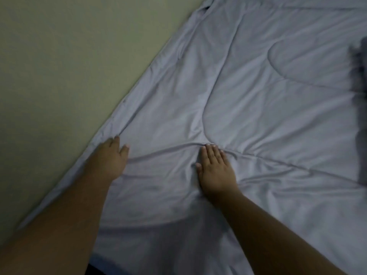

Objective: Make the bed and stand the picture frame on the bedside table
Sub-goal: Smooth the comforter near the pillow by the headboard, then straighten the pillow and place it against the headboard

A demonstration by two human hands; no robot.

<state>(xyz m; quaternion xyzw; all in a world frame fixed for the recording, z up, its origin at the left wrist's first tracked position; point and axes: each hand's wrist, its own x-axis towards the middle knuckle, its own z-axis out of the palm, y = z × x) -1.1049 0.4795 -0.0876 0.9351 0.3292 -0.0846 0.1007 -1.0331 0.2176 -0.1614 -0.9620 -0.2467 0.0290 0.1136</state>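
A pale grey-blue quilted comforter [258, 100] covers the bed and fills most of the view, with creases running across it. My left hand [113, 157] lies at the comforter's left edge, where it meets the wall; its fingertips are tucked at a fold there, and whether they pinch the fabric is unclear. My right hand [215, 169] rests flat on the comforter with fingers together, pressing on a ridge of wrinkles. No picture frame or bedside table is in view.
A plain beige wall [69, 66] runs along the bed's left side. A dark blurred shape [360, 96] lies at the right edge of the view. A dark gap [95, 269] shows under the comforter's near edge.
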